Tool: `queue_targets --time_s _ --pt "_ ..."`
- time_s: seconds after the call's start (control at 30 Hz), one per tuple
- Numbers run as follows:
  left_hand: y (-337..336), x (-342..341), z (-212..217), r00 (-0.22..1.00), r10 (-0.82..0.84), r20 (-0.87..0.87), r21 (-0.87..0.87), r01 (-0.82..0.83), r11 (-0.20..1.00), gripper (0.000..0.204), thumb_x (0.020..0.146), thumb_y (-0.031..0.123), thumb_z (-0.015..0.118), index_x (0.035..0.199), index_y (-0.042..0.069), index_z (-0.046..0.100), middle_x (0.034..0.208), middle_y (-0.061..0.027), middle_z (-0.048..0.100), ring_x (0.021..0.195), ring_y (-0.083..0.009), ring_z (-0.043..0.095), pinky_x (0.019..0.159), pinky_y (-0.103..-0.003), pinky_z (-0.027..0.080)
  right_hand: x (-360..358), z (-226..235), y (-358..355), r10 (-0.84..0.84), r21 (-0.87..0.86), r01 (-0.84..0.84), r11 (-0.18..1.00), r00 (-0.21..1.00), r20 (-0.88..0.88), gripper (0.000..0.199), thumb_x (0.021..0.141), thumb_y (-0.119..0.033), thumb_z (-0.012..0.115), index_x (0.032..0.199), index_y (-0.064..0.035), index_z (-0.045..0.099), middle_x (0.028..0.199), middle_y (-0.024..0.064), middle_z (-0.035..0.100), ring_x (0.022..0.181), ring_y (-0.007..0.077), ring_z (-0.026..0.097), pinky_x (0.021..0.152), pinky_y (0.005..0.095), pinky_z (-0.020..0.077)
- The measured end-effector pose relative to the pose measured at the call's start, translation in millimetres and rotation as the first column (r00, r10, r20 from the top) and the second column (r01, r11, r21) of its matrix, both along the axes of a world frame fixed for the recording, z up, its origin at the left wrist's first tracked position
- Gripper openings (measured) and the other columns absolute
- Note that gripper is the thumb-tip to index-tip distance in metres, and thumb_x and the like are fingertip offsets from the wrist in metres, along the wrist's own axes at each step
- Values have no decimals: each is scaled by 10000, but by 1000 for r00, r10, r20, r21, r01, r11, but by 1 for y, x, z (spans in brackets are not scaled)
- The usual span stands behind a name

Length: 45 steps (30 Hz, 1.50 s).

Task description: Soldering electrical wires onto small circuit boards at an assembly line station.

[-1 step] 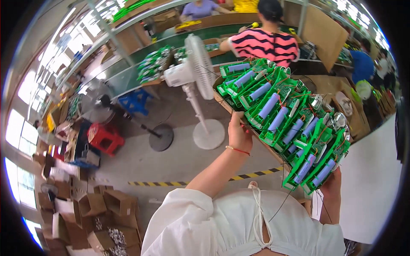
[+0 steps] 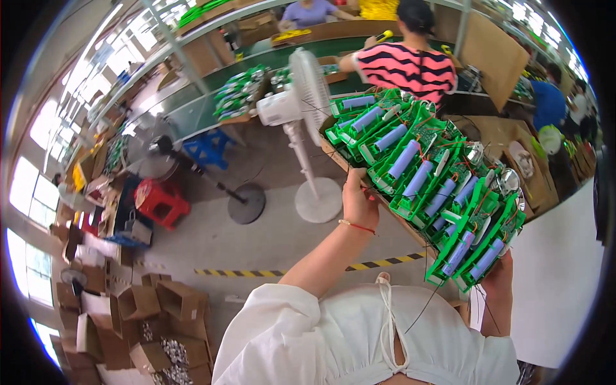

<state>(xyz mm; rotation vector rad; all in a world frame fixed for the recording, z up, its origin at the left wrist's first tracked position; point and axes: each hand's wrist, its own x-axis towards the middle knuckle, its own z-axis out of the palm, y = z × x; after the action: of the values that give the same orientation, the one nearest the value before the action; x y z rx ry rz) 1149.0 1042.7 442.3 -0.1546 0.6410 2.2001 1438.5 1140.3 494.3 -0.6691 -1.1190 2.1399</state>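
Note:
A shallow brown cardboard box (image 2: 410, 227) is held up in front of me, tilted in view. Green plastic housings (image 2: 403, 206) fill it in rows, with purple cylindrical batteries (image 2: 404, 159), thin red wires, circuit boards and round silvery reflectors (image 2: 510, 180). My left hand (image 2: 359, 199) grips the box's near left edge, fingers curled under it. At the near right corner my right hand (image 2: 499, 274) supports the load from beneath; the housings hide most of its fingers. Loose black wires dangle over the near side.
Ahead stand a white pedestal fan (image 2: 311, 90) and a black one (image 2: 247, 203). A blue stool (image 2: 208, 149) and a red stool (image 2: 163, 201) are leftward. Someone in a striped top (image 2: 410, 67) sits at a green-topped bench (image 2: 186, 122). Cardboard boxes (image 2: 138, 305) crowd the lower left.
The fans, stools and bench have shifted slightly to the right in view. Both hands and the loaded box keep their place in the picture.

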Motion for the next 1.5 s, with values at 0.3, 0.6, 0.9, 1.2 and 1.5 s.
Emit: queue_targets --time_s 0.3,0.6,0.9,1.2,1.5 --pt "-380 -45 -12 918 393 -51 -214 -395 894 157 733 233 549 768 100 474 753 -5 480 726 -154 471 611 -351 406 -110 -37 -275 377 -123 -381 916 924 -62 471 787 -277 609 1174 -42 477 1139 94 552 1036 239 535 892 400 428" --pt "-682 -172 -48 687 726 -40 -237 -712 661 256 725 263 582 940 138 521 843 13 521 830 -167 490 617 -325 411 -343 -85 -489 774 -242 -758 605 632 -44 461 769 -283 592 1163 -65 493 1115 81 567 1010 243 549 899 407 428" --pt "-914 -397 -87 384 921 -62 -189 -911 367 337 738 220 549 1040 70 555 1045 -41 559 955 -198 530 847 -358 438 -684 -107 -688 963 -264 -927 267 248 106 474 707 -299 593 1117 -73 518 1020 69 591 875 203 596 755 409 496" --pt "-1163 -647 -90 289 946 -145 -181 -948 261 326 730 255 524 961 34 587 939 -66 612 863 -216 576 778 -380 488 -998 -128 -951 991 -332 -942 55 12 132 448 727 -228 542 1129 -35 494 1078 75 556 993 210 528 840 505 420" --pt "-1420 -938 -94 335 910 -243 -220 -933 285 321 729 204 493 976 22 591 948 -85 633 851 -226 616 762 -388 516 -1268 -173 -1214 997 -393 -916 83 76 32 444 723 -218 549 1133 -58 484 1071 76 540 995 221 517 866 539 388"
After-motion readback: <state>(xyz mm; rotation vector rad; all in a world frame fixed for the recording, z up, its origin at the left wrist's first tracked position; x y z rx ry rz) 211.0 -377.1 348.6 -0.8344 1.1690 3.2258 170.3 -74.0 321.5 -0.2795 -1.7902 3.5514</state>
